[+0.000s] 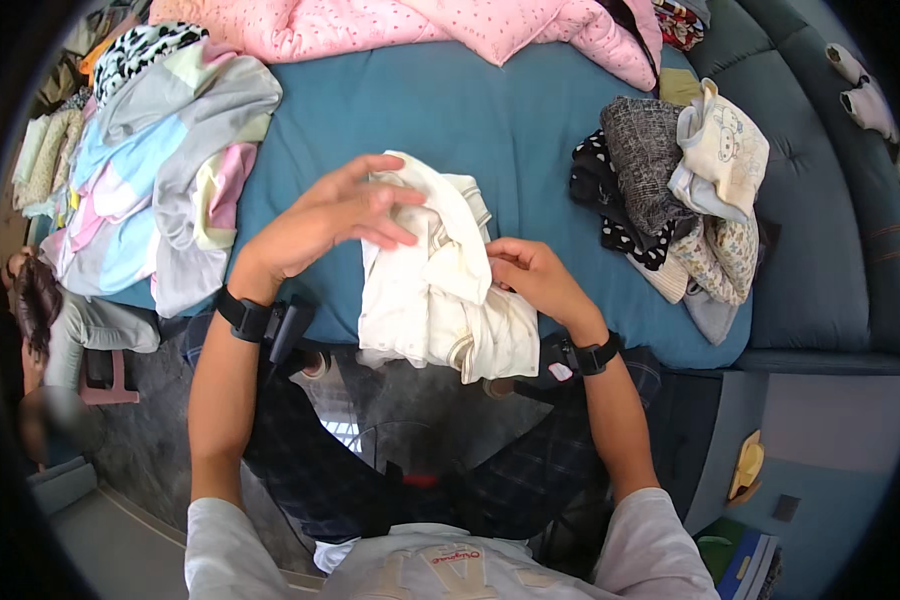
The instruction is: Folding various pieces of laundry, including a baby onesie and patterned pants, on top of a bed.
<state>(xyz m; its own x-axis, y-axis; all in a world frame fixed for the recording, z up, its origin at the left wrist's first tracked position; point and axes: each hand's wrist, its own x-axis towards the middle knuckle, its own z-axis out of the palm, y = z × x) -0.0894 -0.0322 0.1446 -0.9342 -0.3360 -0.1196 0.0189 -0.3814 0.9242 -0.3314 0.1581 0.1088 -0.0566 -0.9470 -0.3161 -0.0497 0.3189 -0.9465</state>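
A white garment [397, 300] with beige striped trim lies partly folded at the front edge of the blue-covered bed, its lower part hanging over that edge. Across its top runs a loose white flap [457, 225]. My left hand [352, 206] is over the upper left of the garment, fingers spread, the fingertips at the cloth. At the right side of the flap, my right hand [532, 274] has its fingers curled on the fabric edge; its fingertips are partly hidden. Both wrists wear black straps with devices.
A pink quilt [330, 30] lies along the far side. Heaped multicoloured bedding [187, 165] is on the left, piled clothes [645, 165] on the right beside a dark sofa [810, 187]. At far left a person [94, 326] sits near a pink stool [112, 382].
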